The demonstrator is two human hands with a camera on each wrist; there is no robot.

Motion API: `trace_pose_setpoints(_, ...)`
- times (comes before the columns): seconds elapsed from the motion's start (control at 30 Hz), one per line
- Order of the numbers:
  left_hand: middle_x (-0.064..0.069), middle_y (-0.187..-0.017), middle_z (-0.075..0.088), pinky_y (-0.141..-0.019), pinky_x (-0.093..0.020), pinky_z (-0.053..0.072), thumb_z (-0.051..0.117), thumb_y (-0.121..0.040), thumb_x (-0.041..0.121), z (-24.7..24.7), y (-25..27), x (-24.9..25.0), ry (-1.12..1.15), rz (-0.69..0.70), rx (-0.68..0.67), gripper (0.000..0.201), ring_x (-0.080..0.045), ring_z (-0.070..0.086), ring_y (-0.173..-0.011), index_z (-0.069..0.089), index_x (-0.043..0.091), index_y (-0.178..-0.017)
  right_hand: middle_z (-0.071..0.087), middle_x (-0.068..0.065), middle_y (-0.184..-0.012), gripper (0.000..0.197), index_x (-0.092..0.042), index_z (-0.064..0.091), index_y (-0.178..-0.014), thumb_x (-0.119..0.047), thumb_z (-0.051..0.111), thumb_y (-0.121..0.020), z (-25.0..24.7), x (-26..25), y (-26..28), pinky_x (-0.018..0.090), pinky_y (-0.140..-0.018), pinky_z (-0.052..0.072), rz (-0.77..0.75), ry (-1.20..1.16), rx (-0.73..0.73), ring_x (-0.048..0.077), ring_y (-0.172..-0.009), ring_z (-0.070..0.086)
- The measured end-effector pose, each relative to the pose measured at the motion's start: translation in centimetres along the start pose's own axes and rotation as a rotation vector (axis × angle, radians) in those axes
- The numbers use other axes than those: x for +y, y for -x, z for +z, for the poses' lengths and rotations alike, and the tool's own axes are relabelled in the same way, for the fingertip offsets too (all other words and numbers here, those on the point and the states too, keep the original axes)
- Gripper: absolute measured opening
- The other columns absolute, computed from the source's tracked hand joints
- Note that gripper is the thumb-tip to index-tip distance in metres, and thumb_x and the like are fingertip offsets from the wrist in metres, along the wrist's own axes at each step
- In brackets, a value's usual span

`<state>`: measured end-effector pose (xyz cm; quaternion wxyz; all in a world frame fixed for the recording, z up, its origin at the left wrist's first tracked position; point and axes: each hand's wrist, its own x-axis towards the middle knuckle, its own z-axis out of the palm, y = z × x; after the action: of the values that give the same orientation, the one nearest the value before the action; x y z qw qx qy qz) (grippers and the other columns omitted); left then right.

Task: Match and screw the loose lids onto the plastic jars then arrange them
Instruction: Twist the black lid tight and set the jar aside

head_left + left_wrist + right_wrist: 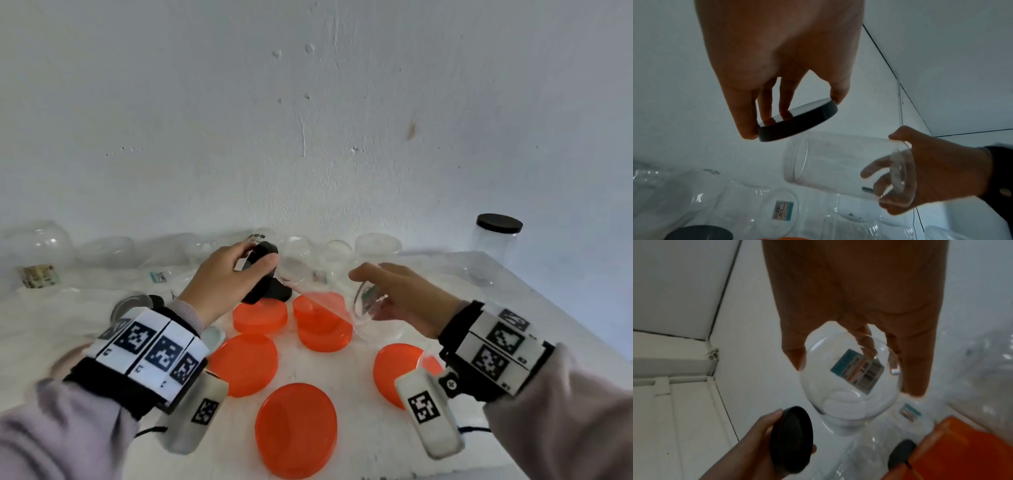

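Hands lifted over the white table [342,394], one with a jar, one with a lid.
Right hand [407,298] curls its grip round the base end of a clear plastic jar [834,164], which lies tilted on its side in the air, open mouth turned toward the left hand [219,284]. That hand's grip pinches a black lid [799,120] by its rim, thumb on one side and fingers on the other, just beside the jar's mouth but apart from it. Below them on the table lie orange lids [296,428]; more clear jars [113,250] lie along the wall, and a black-capped jar [496,240] stands upright at the far right corner.
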<state>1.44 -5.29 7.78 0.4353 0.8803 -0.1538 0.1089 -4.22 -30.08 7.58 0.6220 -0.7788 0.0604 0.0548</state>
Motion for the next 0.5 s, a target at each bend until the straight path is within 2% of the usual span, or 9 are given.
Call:
trace_pose_setpoints(0.07, 0.012, -0.106, 0.057, -0.072, -0.018, 0.039, 0.054, -0.087, 0.051, -0.3, 0.1, 0.1, 0.024, -0.001, 0.008, 0.026, -0.009, 0.055, -0.098, 0.056, 0.037, -0.109, 0.061, 0.012, -0.083, 0.044, -0.003, 0.063, -0.100, -0.040, 0.066, -0.076, 0.8, 1.0, 0.0, 0.031, -0.073, 0.050, 0.011, -0.063, 0.010, 0.022, -0.069, 0.059)
trace_pose_setpoints(0.13, 0.013, -0.108, 0.058, -0.069, -0.013, 0.039, 0.054, -0.087, 0.052, -0.6, 0.2, 0.1, 0.041, -0.011, 0.011, 0.036, -0.007, 0.056, -0.097, 0.056, 0.034, -0.118, 0.064, 0.013, -0.081, 0.029, -0.005, 0.065, -0.085, -0.033, 0.065, -0.080, 1.3, 1.9, 0.0, 0.031, -0.070, 0.052, 0.024, -0.141, 0.007, 0.022, -0.066, 0.062)
trace_pose_setpoints(0.2, 0.011, -0.112, 0.058, -0.070, -0.014, 0.040, 0.055, -0.086, 0.054, -0.8, 0.2, 0.2, 0.057, -0.015, 0.006, 0.045, -0.006, 0.056, -0.096, 0.054, 0.031, -0.125, 0.064, 0.011, -0.077, 0.017, -0.009, 0.065, -0.076, -0.026, 0.067, -0.080, 1.6, 2.6, -0.1, 0.034, -0.072, 0.052, 0.068, -0.194, -0.018, 0.024, -0.065, 0.062)
trace_pose_setpoints(0.23, 0.010, -0.113, 0.058, -0.071, -0.015, 0.041, 0.055, -0.085, 0.054, -0.8, 0.2, 0.3, 0.063, -0.015, 0.002, 0.049, -0.006, 0.056, -0.096, 0.052, 0.029, -0.127, 0.064, 0.011, -0.078, 0.013, -0.010, 0.064, -0.077, -0.022, 0.069, -0.078, 1.7, 2.9, -0.1, 0.034, -0.074, 0.051, 0.097, -0.189, -0.050, 0.025, -0.069, 0.061)
trace_pose_setpoints(0.27, 0.009, -0.116, 0.057, -0.073, -0.017, 0.042, 0.055, -0.085, 0.054, -0.8, 0.2, 0.5, 0.065, -0.014, -0.002, 0.053, -0.006, 0.056, -0.097, 0.050, 0.027, -0.130, 0.064, 0.012, -0.082, 0.016, -0.009, 0.063, -0.083, -0.020, 0.071, -0.075, 1.8, 3.3, -0.1, 0.035, -0.076, 0.051, 0.121, -0.163, -0.087, 0.026, -0.076, 0.060)
trace_pose_setpoints(0.37, 0.006, -0.123, 0.055, -0.080, -0.022, 0.041, 0.057, -0.084, 0.055, -0.8, 0.0, 1.0, 0.049, -0.016, -0.015, 0.063, -0.012, 0.054, -0.107, 0.044, 0.022, -0.136, 0.058, 0.010, -0.105, 0.054, -0.012, 0.051, -0.110, -0.017, 0.078, -0.064, 2.4, 4.4, -0.3, 0.034, -0.083, 0.052, 0.169, 0.003, -0.153, 0.023, -0.098, 0.057)
trace_pose_setpoints(0.43, 0.007, -0.123, 0.054, -0.073, -0.017, 0.039, 0.058, -0.083, 0.054, -0.5, -0.2, 1.3, 0.035, -0.009, -0.016, 0.064, -0.011, 0.053, -0.105, 0.044, 0.020, -0.136, 0.053, 0.006, -0.109, 0.067, -0.018, 0.043, -0.122, -0.014, 0.079, -0.067, 2.9, 5.0, -0.5, 0.032, -0.083, 0.049, 0.161, 0.118, -0.134, 0.020, -0.101, 0.053)
trace_pose_setpoints(0.5, 0.009, -0.119, 0.053, -0.068, -0.013, 0.037, 0.058, -0.083, 0.055, -0.1, -0.4, 1.7, 0.024, -0.002, -0.022, 0.065, -0.009, 0.053, -0.102, 0.045, 0.018, -0.135, 0.048, 0.003, -0.108, 0.080, -0.017, 0.036, -0.131, -0.014, 0.082, -0.065, 3.3, 5.5, -0.8, 0.029, -0.081, 0.046, 0.129, 0.271, -0.082, 0.020, -0.102, 0.050)
